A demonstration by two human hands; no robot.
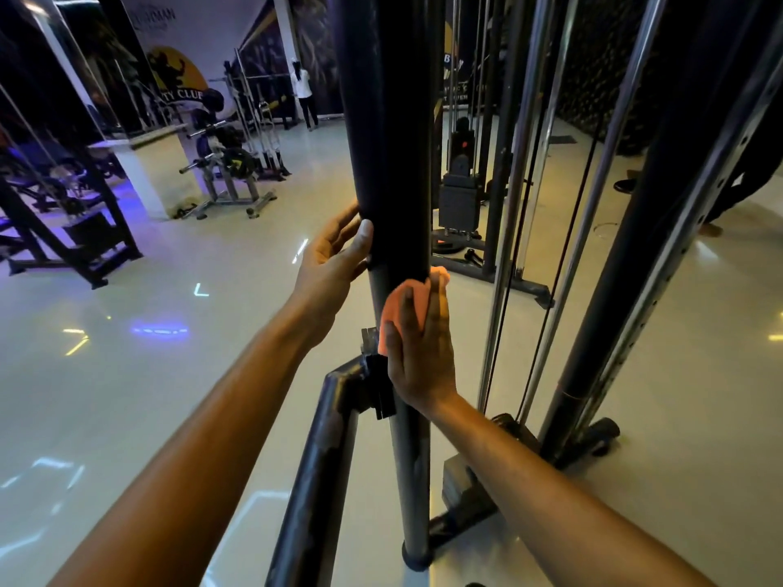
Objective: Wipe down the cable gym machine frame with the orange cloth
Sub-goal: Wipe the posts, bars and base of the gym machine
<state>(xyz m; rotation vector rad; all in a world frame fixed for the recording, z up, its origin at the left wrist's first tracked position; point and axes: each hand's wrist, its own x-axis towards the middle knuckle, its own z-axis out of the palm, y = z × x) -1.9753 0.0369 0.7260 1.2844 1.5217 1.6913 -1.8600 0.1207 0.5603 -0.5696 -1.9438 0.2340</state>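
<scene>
Head view. A vertical post (413,451) of the cable machine frame stands at centre. Its upper part carries a black sleeve (387,133); below the sleeve's lower edge the post is bare grey metal.

The left hand (332,256) grips the lower end of the sleeve from the left side: the thumb lies on the front face and the fingers (345,228) curl round behind it.

The right hand (419,353) presses the orange cloth (402,309) flat against the bare post, just below the sleeve edge. Its fingers (434,315) are extended upward over the cloth, not clenched. The cloth is bunched and shows above and to the left of the fingers.

A clamp bracket (379,379) sits on the post beside the right palm, and a slanted grey brace (315,480) runs down-left from it.

To the right stand chrome guide rods (504,264) and a perforated upright (661,230). A weight stack (459,192) stands behind the post. The floor (169,353) is pale and glossy.
</scene>
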